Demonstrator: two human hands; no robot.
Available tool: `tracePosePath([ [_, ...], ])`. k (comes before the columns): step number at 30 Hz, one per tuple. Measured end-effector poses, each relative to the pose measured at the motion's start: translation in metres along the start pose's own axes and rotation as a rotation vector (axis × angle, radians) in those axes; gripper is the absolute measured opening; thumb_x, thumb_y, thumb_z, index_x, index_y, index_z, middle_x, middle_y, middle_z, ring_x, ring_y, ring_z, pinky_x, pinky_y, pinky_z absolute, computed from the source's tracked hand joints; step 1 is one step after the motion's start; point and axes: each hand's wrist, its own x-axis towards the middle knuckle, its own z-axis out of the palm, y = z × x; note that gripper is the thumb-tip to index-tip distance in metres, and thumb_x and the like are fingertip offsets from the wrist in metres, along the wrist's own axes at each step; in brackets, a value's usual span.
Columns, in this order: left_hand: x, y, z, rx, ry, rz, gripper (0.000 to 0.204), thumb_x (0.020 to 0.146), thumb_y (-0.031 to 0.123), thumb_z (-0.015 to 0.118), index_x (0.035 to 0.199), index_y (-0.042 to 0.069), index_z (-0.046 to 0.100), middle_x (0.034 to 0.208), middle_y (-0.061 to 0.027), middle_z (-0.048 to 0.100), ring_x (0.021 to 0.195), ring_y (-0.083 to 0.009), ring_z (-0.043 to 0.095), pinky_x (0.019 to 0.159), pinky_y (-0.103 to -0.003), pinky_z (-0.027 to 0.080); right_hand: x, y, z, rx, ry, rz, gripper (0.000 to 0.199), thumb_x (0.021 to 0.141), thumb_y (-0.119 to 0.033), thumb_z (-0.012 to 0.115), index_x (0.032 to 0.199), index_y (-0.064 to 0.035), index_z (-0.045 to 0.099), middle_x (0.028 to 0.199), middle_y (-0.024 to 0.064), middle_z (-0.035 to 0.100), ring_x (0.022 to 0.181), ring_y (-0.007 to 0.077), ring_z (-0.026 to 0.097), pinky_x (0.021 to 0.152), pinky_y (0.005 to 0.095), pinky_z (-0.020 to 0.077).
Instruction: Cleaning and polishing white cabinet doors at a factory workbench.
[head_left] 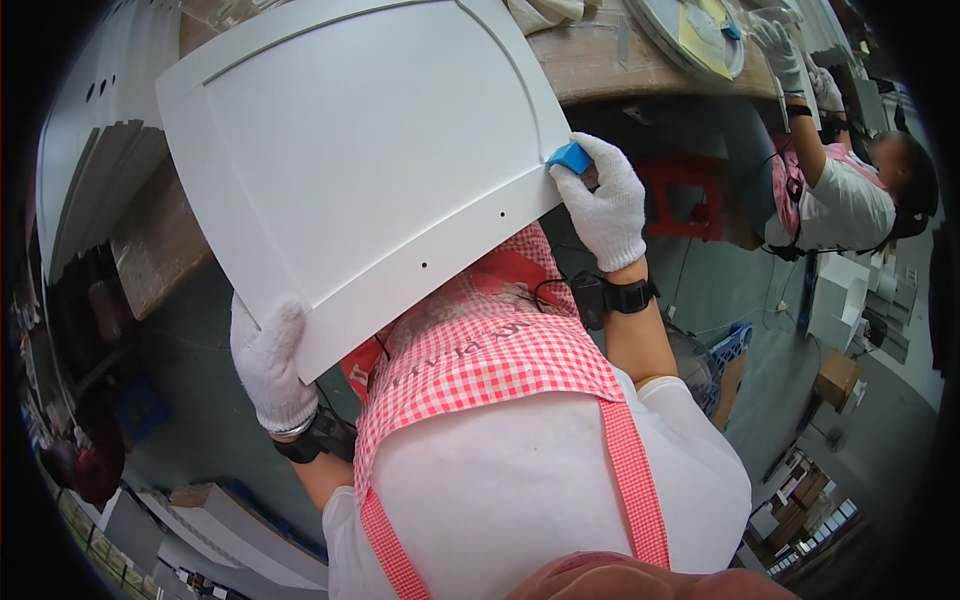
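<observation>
— Holding what?
— Holding a white framed panel [370, 150] slantwise, in front of a red-and-white checked apron [480, 375].
— Gripping how?
— Clamping the near left corner with the gloved left hand [268, 355], with thumb over the face and fingers partly hidden. Crooking the gloved right hand [612, 205] at the near right corner.
— Reading anything?
— Finding dark lettering [455, 347] across the apron, only partly clear.
— And smaller?
— Pinching a blue block [570, 157] between right thumb and fingers, at the panel's edge. Spotting two dark holes [424, 265] along the near border.
</observation>
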Motion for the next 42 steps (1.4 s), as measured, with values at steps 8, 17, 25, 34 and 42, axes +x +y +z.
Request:
tracePosePath([
  [8, -0.002, 0.002, 0.001, 0.030, 0.012, -0.007, 0.056, 0.098, 0.011, 0.062, 0.148, -0.006, 0.041, 0.139, -0.0171, 0.058, 0.126, -0.0262, 0.058, 0.110, -0.038, 0.043, 0.001, -0.001, 0.000, -0.040, -0.002, -0.055, 0.037, 0.084, -0.012, 0.079, 0.118, -0.0028, 0.068, 0.097, 0.0127, 0.070, 0.080, 0.0230, 0.073, 0.072, 0.0317, 0.0605],
  [17, -0.005, 0.005, 0.004, 0.034, -0.014, 0.021, 0.055, 0.099, 0.010, 0.061, 0.147, -0.007, 0.041, 0.138, -0.0174, 0.058, 0.124, -0.0252, 0.059, 0.108, -0.037, 0.044, 0.001, -0.001, 0.001, -0.074, -0.013, -0.110, 0.037, 0.082, -0.011, 0.080, 0.116, -0.0027, 0.068, 0.097, 0.0134, 0.069, 0.079, 0.0245, 0.073, 0.070, 0.0320, 0.0605],
  [25, -0.007, 0.008, 0.010, 0.034, 0.008, 0.025, 0.057, 0.098, 0.010, 0.062, 0.148, -0.007, 0.041, 0.137, -0.0168, 0.059, 0.122, -0.0246, 0.060, 0.107, -0.036, 0.045, 0.002, -0.003, 0.000, -0.132, -0.028, -0.108, 0.036, 0.082, -0.010, 0.080, 0.116, -0.0032, 0.068, 0.096, 0.0132, 0.070, 0.079, 0.0247, 0.073, 0.070, 0.0320, 0.0603],
  [34, -0.008, 0.010, 0.011, 0.065, 0.011, 0.037, 0.056, 0.098, 0.009, 0.062, 0.147, -0.008, 0.042, 0.136, -0.0164, 0.060, 0.121, -0.0244, 0.060, 0.106, -0.036, 0.045, 0.003, -0.002, 0.000, -0.086, -0.032, -0.129, 0.036, 0.082, -0.011, 0.080, 0.116, -0.0036, 0.069, 0.096, 0.0126, 0.070, 0.078, 0.0236, 0.072, 0.069, 0.0317, 0.0598],
  [42, -0.008, 0.011, 0.012, 0.075, 0.011, 0.040, 0.058, 0.097, 0.011, 0.064, 0.147, -0.008, 0.042, 0.135, -0.0164, 0.060, 0.121, -0.0241, 0.060, 0.106, -0.036, 0.045, 0.002, -0.001, 0.003, -0.043, 0.015, -0.089, 0.037, 0.083, -0.012, 0.080, 0.117, -0.0038, 0.068, 0.097, 0.0117, 0.070, 0.077, 0.0216, 0.072, 0.070, 0.0306, 0.0596],
])
